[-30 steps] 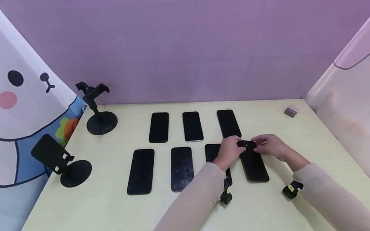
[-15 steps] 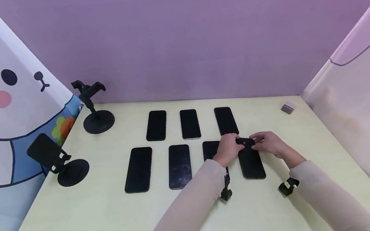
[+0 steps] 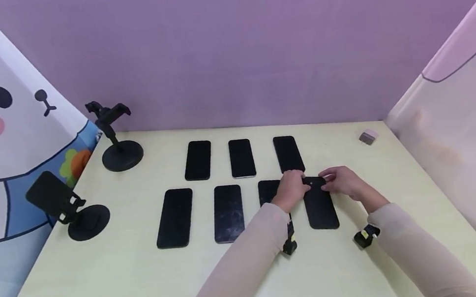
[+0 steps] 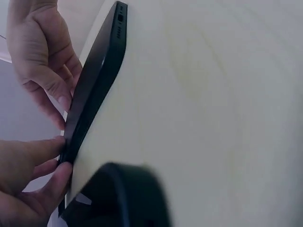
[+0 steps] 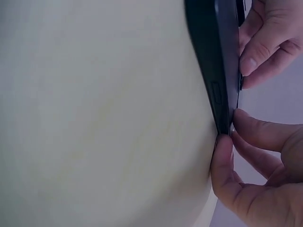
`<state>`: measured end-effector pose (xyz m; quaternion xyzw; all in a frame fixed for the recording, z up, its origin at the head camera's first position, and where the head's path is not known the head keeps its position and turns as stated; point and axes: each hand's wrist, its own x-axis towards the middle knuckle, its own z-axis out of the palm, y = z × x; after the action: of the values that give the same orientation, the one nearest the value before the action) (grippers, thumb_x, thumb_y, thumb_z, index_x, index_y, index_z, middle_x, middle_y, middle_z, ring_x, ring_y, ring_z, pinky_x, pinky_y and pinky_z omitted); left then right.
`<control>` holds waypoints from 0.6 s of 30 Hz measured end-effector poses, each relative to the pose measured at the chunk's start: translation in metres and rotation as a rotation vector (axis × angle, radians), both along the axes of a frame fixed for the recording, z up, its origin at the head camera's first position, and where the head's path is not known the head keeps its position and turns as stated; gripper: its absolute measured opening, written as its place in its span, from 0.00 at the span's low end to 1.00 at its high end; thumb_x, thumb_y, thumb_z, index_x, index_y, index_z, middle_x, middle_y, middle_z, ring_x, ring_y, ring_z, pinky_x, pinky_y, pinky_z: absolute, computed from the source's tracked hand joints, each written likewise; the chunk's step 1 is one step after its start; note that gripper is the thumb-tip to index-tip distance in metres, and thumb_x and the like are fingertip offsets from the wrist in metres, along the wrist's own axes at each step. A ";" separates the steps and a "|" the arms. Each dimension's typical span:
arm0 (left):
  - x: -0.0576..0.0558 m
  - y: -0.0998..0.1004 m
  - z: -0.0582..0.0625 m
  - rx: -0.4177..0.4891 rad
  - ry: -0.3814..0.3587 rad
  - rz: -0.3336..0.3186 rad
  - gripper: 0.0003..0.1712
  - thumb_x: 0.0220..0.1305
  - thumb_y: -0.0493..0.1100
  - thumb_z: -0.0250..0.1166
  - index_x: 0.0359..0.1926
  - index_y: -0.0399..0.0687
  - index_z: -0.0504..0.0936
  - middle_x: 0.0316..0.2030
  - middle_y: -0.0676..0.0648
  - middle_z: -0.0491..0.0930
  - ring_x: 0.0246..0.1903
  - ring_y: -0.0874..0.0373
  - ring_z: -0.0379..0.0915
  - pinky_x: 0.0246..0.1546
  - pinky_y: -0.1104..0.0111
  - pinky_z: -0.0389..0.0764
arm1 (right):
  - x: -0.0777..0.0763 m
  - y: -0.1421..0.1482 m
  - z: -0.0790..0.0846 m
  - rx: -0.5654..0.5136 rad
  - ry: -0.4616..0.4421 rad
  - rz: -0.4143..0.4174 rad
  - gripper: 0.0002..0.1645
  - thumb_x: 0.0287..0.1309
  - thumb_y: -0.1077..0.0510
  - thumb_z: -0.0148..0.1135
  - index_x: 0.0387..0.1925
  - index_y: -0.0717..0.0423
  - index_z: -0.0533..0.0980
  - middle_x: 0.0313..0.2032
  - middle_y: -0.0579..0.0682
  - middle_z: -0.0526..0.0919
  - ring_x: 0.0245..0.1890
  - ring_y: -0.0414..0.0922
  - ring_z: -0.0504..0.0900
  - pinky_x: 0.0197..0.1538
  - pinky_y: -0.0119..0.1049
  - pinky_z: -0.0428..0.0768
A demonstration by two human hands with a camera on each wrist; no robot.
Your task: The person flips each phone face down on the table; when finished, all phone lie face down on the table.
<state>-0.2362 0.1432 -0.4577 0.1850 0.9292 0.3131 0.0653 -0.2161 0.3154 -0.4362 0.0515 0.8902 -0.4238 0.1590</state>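
Observation:
A black phone lies on the table at the right end of the front row, between both hands. My left hand pinches its far left corner between thumb and fingers. On the far right corner, my right hand pinches with thumb and fingertips. The left wrist view shows the port end of the phone pointing away from the gripped end. A side button shows on the edge of the phone in the right wrist view. Another black phone is partly hidden under the left hand and sleeve.
Two more phones lie left in the front row, the nearer one smudged. Behind is a row of three phones, one just beyond the hands. Black stands occupy the left side. A small grey block sits back right.
The head view has shifted a little, so everything sits slightly further left and up. Both hands stay at the phone's far end, with only slight finger movement.

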 end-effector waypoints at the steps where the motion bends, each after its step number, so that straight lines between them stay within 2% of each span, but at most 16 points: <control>1: 0.000 0.000 0.000 -0.003 0.002 -0.007 0.13 0.61 0.44 0.70 0.45 0.44 0.86 0.46 0.48 0.82 0.50 0.55 0.74 0.47 0.73 0.74 | 0.000 0.000 0.000 0.004 -0.004 -0.002 0.27 0.57 0.71 0.64 0.59 0.73 0.70 0.47 0.66 0.77 0.36 0.44 0.79 0.37 0.34 0.80; 6: 0.000 -0.004 0.004 -0.006 0.015 -0.027 0.11 0.62 0.43 0.70 0.42 0.43 0.85 0.43 0.47 0.82 0.47 0.55 0.75 0.44 0.72 0.75 | -0.001 -0.004 0.002 0.010 -0.005 -0.002 0.27 0.58 0.71 0.64 0.59 0.72 0.70 0.47 0.65 0.75 0.36 0.45 0.78 0.36 0.34 0.80; 9: 0.000 -0.006 0.006 -0.015 0.009 -0.026 0.12 0.62 0.43 0.70 0.45 0.43 0.85 0.45 0.46 0.82 0.48 0.55 0.75 0.46 0.72 0.75 | -0.002 -0.006 0.003 0.010 -0.002 -0.006 0.27 0.58 0.71 0.63 0.59 0.72 0.70 0.47 0.65 0.76 0.36 0.45 0.78 0.36 0.33 0.79; 14: 0.001 -0.005 0.006 -0.031 -0.024 -0.032 0.15 0.64 0.43 0.68 0.50 0.43 0.83 0.48 0.45 0.80 0.51 0.55 0.74 0.47 0.72 0.74 | -0.003 -0.004 0.003 0.006 -0.013 -0.006 0.26 0.58 0.72 0.63 0.59 0.72 0.70 0.44 0.62 0.77 0.33 0.44 0.78 0.35 0.33 0.79; 18: 0.000 -0.003 0.004 -0.027 -0.057 -0.041 0.15 0.64 0.42 0.67 0.50 0.43 0.83 0.50 0.45 0.79 0.51 0.56 0.74 0.47 0.72 0.74 | -0.002 -0.001 0.003 0.014 -0.029 0.004 0.26 0.58 0.72 0.63 0.59 0.72 0.69 0.41 0.60 0.76 0.32 0.43 0.77 0.34 0.33 0.78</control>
<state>-0.2362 0.1406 -0.4541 0.1941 0.9272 0.3042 0.1005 -0.2184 0.3143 -0.4332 0.0571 0.8908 -0.4166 0.1724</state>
